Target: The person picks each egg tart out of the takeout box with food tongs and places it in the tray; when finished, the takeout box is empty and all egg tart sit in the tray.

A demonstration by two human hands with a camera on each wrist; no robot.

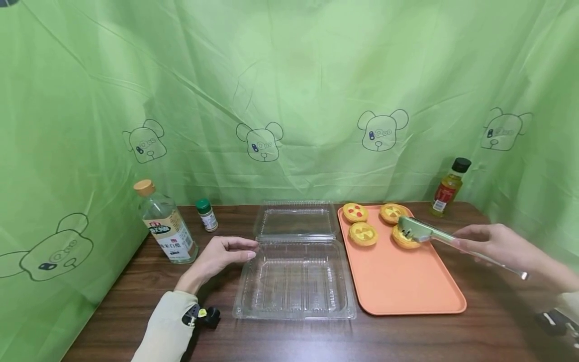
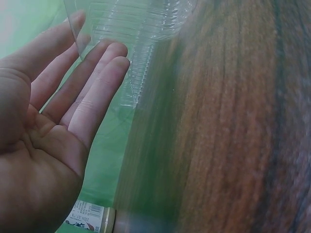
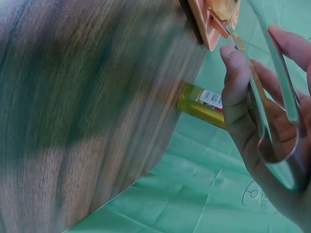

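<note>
My left hand (image 1: 226, 252) pinches the left rim of a clear plastic container (image 1: 294, 286) between thumb and forefinger, the other fingers stretched out (image 2: 99, 99). The container's lid (image 1: 296, 221) is folded back behind its base. In my right hand (image 1: 502, 246) is a pair of metal tongs (image 1: 457, 242), held between thumb and fingers (image 3: 238, 73). Its head lies over the nearer right egg tart (image 1: 404, 240) on an orange tray (image 1: 407, 286), partly hiding it. Another tart (image 1: 392, 213) sits behind, and two more, a plain-topped tart (image 1: 363, 234) and a red-dotted tart (image 1: 355, 213), sit left.
A vinegar bottle (image 1: 174, 231) and a small green-capped jar (image 1: 207, 216) stand left of the container. An oil bottle (image 1: 448, 188) stands behind the tray at right. Green cloth (image 1: 307, 100) hangs behind the wooden table (image 1: 199, 332).
</note>
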